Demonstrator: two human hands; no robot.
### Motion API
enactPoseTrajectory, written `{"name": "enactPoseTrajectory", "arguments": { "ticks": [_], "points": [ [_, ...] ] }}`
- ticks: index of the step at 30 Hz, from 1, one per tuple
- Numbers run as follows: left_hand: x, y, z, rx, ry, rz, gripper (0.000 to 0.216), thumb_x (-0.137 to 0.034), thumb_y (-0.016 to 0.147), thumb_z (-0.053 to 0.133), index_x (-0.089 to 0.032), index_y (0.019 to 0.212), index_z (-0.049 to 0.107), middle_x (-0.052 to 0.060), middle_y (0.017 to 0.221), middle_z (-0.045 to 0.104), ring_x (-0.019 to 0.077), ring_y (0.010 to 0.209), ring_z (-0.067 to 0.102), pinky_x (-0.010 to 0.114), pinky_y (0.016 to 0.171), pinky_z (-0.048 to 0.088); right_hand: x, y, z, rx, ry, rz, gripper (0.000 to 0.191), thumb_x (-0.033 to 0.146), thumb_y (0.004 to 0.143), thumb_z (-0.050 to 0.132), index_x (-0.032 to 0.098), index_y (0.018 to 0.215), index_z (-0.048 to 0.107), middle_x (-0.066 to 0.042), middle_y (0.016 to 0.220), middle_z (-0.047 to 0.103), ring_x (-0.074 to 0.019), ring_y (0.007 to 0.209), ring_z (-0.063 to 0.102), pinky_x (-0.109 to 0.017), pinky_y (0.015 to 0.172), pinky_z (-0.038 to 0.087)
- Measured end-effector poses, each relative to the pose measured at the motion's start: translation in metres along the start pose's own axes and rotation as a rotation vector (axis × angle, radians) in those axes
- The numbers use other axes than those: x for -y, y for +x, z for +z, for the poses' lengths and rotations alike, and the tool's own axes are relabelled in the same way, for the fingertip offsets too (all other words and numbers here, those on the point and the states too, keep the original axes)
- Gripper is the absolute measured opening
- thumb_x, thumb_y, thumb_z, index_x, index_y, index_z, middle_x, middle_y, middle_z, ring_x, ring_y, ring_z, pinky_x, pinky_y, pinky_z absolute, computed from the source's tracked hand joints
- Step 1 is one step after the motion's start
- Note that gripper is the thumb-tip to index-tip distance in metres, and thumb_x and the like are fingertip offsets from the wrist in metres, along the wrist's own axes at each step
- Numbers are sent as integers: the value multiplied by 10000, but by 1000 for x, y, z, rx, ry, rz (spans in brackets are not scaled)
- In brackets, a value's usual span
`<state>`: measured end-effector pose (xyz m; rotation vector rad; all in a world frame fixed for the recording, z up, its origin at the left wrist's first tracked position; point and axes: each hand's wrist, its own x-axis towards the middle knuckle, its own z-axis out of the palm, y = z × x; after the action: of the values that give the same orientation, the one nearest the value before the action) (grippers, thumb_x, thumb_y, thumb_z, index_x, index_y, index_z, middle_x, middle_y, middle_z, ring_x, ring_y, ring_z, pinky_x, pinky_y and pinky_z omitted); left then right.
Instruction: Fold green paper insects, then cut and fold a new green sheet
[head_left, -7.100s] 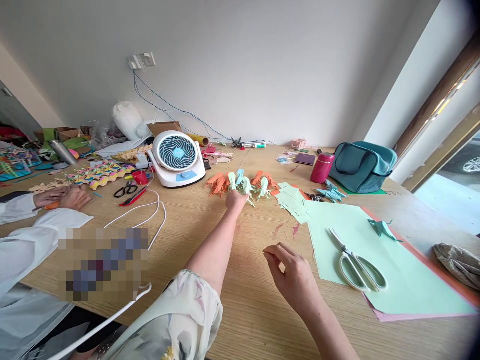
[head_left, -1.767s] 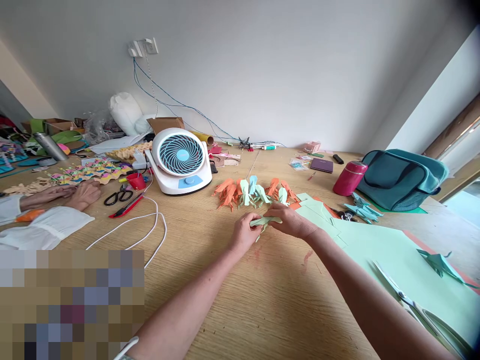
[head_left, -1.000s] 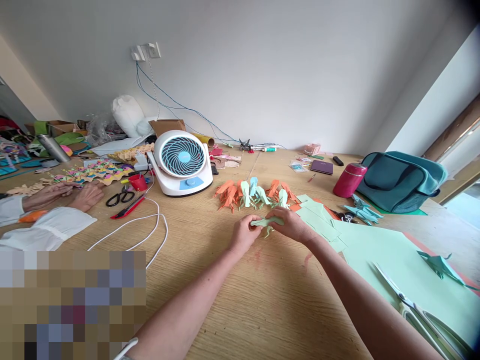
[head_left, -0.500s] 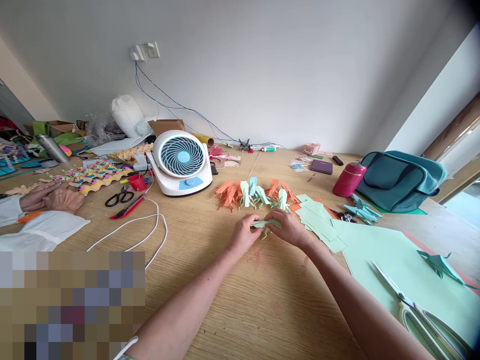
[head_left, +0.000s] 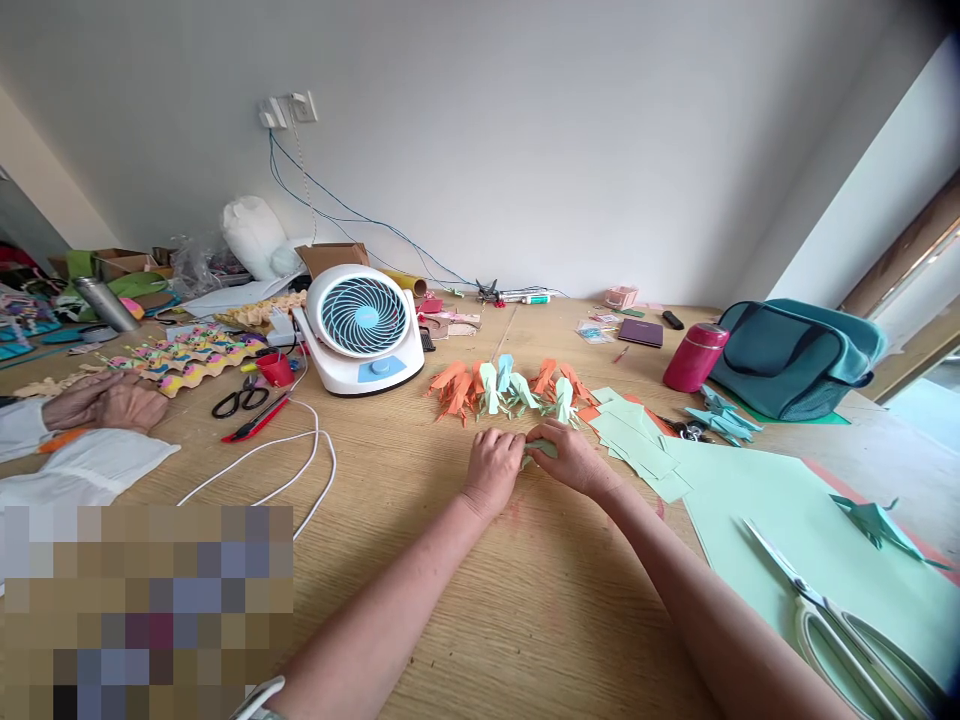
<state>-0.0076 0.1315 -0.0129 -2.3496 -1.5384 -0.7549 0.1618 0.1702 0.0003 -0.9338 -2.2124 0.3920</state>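
Observation:
Between my two hands is a small pale green folded paper figure (head_left: 541, 448), mostly covered by fingers. My left hand (head_left: 495, 468) is closed at its left end, knuckles up. My right hand (head_left: 568, 455) pinches the other end between thumb and fingers. Just beyond my hands stands a row of folded paper figures, with orange ones (head_left: 454, 386) at the left, pale green ones (head_left: 488, 388) and a light blue one (head_left: 505, 372) in the middle, and more orange at the right. Cut pale green paper pieces (head_left: 637, 440) lie right of my right hand.
At the right are large scissors (head_left: 814, 600) on a green sheet (head_left: 739, 500), a teal paper figure (head_left: 877, 522), a red flask (head_left: 696, 357) and a teal bag (head_left: 795, 355). Leftward stand a fan (head_left: 365, 330), a white cable (head_left: 330, 460), black scissors (head_left: 240, 398) and a co-worker's hands (head_left: 112, 400).
My left hand has turned over so its knuckles face up, covering more of the folded paper. Less of the paper shows between my hands now.

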Motion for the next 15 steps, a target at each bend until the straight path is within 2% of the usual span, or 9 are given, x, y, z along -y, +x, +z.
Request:
{"name": "enactPoseTrajectory", "arguments": {
  "ticks": [11, 15],
  "points": [
    [0, -3, 4, 28, 26, -9, 298, -148, 944, 437, -130, 1186, 610, 131, 890, 663, 282, 886, 573, 406, 775, 420, 1, 2, 5, -34, 46, 39, 56, 158, 803, 597, 198, 832, 623, -29, 847, 650, -174, 776, 617, -294, 725, 485],
    [2, -3, 8, 31, 14, -9, 303, -150, 953, 423, -153, 1190, 611, 111, 896, 654, 255, 848, 587, 382, 778, 436, 2, 1, 5, -39, 54, 57, 44, 167, 800, 594, 199, 819, 617, -24, 827, 640, -178, 775, 611, -301, 728, 479]
  ]
}}
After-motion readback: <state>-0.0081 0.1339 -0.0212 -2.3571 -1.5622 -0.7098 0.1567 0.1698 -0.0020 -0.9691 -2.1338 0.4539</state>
